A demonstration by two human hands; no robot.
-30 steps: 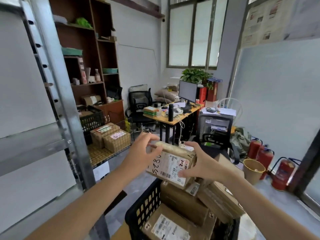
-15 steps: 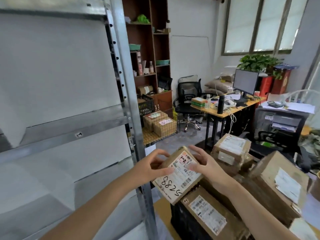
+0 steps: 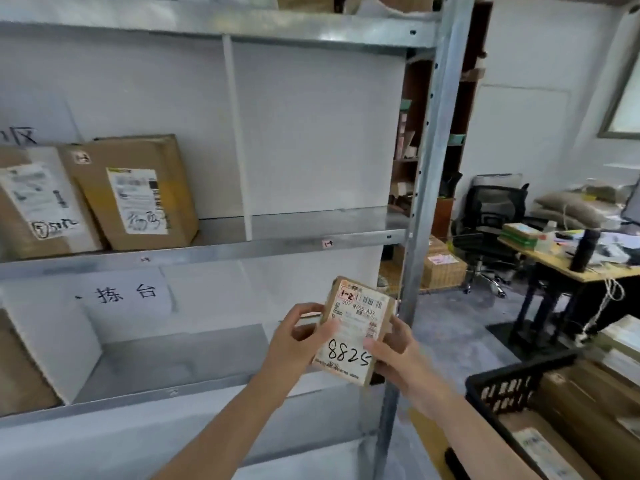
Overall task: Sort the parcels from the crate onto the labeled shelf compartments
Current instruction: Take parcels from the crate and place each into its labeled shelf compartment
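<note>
Both hands hold a small brown parcel point(image 3: 355, 329) upright in front of the metal shelf point(image 3: 277, 245). Its white label faces me, with "8825" handwritten at the bottom and a red "1-2" tag at the top. My left hand point(image 3: 299, 336) grips its left edge and my right hand point(image 3: 394, 348) grips its right edge and lower corner. The parcel hangs at the level of the lower shelf compartment, near the right upright post point(image 3: 420, 202). The black crate point(image 3: 502, 389) with several more parcels sits at the lower right.
Two brown boxes point(image 3: 135, 192) lean in the left compartment of the middle shelf; a white divider point(image 3: 239, 140) separates it from the right compartment. A tag point(image 3: 327, 243) is on the shelf rail. A desk point(image 3: 568, 261) and office chair point(image 3: 491, 220) stand at right.
The view has swung left from the crate to the shelf. The parcel has been turned upright so the label reads "8825", and it has been carried left and up toward the shelf.
</note>
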